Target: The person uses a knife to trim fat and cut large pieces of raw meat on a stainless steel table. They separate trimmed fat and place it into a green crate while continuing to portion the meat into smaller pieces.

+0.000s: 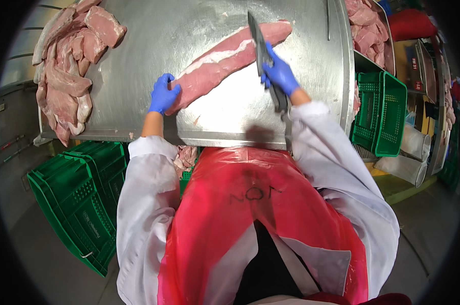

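A long pink pork loin (217,66) with a white strip of fat along it lies slantwise on the steel table (153,30). At its near left end, my blue-gloved left hand (164,94) grips the meat with bent fingers. My right hand (280,74), also in a blue glove, is closed around a knife (259,43). The knife's dark blade points away from me and crosses over the loin toward its far right end. From this angle I cannot tell whether the blade touches the meat.
A heap of pork pieces (67,76) covers the table's left side. Beyond the right edge are a tray of meat (367,30) and a green crate (380,114). More green crates (82,198) stand below the table at left. A thin dark rod (328,20) lies at the far right.
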Action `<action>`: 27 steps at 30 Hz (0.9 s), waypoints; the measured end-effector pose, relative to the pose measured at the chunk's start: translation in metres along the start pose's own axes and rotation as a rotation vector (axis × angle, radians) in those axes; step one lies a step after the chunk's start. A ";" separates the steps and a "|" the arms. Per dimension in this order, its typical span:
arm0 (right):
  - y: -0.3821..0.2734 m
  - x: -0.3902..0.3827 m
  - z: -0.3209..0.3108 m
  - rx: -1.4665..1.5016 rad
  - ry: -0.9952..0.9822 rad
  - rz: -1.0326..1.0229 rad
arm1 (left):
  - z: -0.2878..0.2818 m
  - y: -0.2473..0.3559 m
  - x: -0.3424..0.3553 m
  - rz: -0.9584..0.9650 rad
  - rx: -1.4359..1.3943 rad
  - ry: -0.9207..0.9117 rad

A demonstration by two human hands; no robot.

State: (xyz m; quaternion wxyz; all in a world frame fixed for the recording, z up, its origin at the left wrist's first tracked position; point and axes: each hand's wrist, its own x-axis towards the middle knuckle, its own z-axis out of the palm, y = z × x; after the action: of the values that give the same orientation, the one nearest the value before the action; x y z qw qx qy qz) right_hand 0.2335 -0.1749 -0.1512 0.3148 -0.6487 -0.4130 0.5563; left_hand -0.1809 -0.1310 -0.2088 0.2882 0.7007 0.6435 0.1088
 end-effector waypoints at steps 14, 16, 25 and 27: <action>0.031 -0.061 0.013 0.065 -0.072 0.046 | 0.014 0.006 -0.012 -0.016 0.004 0.072; 0.020 -0.042 0.015 0.108 -0.075 0.046 | 0.014 0.008 -0.013 -0.017 0.010 0.051; 0.056 -0.142 -0.014 0.092 -0.225 0.001 | -0.028 0.064 -0.010 -0.067 0.243 -0.535; 0.063 -0.146 -0.046 0.216 -0.128 -0.005 | -0.033 0.121 0.004 -0.047 0.477 -0.489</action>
State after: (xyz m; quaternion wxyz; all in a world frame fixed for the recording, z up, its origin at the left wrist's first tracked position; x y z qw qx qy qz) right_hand 0.2846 -0.3310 -0.1304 0.3569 -0.5732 -0.3716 0.6371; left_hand -0.0957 -0.1192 -0.1171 0.2643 0.7388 0.5785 -0.2227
